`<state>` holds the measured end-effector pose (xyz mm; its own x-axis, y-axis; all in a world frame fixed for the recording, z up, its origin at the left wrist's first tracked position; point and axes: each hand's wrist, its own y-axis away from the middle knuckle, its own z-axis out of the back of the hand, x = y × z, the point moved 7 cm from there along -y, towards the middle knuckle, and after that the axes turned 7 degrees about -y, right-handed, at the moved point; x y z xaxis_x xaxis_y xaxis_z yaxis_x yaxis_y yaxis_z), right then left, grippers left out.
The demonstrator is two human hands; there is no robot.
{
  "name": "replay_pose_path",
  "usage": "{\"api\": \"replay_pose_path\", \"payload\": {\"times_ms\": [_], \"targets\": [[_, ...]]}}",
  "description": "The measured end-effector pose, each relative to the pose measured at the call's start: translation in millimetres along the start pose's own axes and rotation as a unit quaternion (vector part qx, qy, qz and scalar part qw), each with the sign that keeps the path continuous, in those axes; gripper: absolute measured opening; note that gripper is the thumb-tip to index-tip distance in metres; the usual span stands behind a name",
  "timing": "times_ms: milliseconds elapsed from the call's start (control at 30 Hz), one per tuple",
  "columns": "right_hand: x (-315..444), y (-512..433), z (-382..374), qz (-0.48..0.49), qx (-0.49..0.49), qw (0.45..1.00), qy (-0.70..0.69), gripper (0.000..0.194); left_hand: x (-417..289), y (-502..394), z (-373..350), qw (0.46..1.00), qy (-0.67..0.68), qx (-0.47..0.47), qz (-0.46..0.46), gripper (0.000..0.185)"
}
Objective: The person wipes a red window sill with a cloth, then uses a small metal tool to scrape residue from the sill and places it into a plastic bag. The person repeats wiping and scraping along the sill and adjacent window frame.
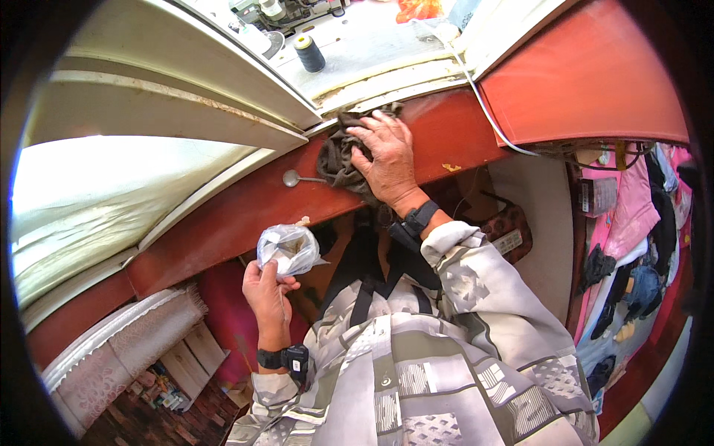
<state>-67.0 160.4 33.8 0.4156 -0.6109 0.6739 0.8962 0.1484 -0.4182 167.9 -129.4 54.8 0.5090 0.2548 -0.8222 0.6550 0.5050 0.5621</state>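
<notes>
A crumpled dark cloth (337,159) lies on the red windowsill (446,120), and my right hand (385,156) presses down on it with the fingers spread over its upper part. Left of the cloth is a small metal spoon (291,178), its handle reaching to the cloth's edge. My left hand (268,290) pinches the rim of a clear plastic bag (287,248), held just off the sill's front edge. Something pale and brownish shows inside the bag, too unclear to name.
Beyond the window frame, a dark thread cone (310,54) stands on a white table near a sewing machine (279,11). A white cable (474,89) crosses the sill on the right. Clothes (636,217) are piled at far right; a lace-covered surface (128,340) is at lower left.
</notes>
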Motion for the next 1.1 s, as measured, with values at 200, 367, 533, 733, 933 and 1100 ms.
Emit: {"api": "replay_pose_path", "payload": {"times_ms": [200,367,533,733,933,1100], "targets": [[-16,-6,60,-0.039,-0.075,0.996,-0.037,0.024,-25,-10,-31,0.999,-0.018,0.04,-0.02,0.011],[-31,0,74,-0.103,-0.056,0.99,0.074,0.065,-39,-15,-70,0.996,0.006,0.09,-0.021,0.011],[-2,19,22,-0.06,0.094,0.988,0.107,0.078,-65,-20,-98,0.992,-0.028,0.12,-0.038,0.012],[23,17,84,-0.08,0.039,0.996,0.017,0.066,-112,-31,-148,0.969,-0.104,0.218,-0.057,0.013],[57,58,139,-0.134,0.067,0.966,-0.211,0.098,-113,-19,-218,0.94,-0.135,0.313,-0.012,0.011],[42,85,145,-0.267,0.074,0.92,-0.278,0.115,-82,7,-236,0.922,-0.136,0.362,-0.006,0.01]]}}
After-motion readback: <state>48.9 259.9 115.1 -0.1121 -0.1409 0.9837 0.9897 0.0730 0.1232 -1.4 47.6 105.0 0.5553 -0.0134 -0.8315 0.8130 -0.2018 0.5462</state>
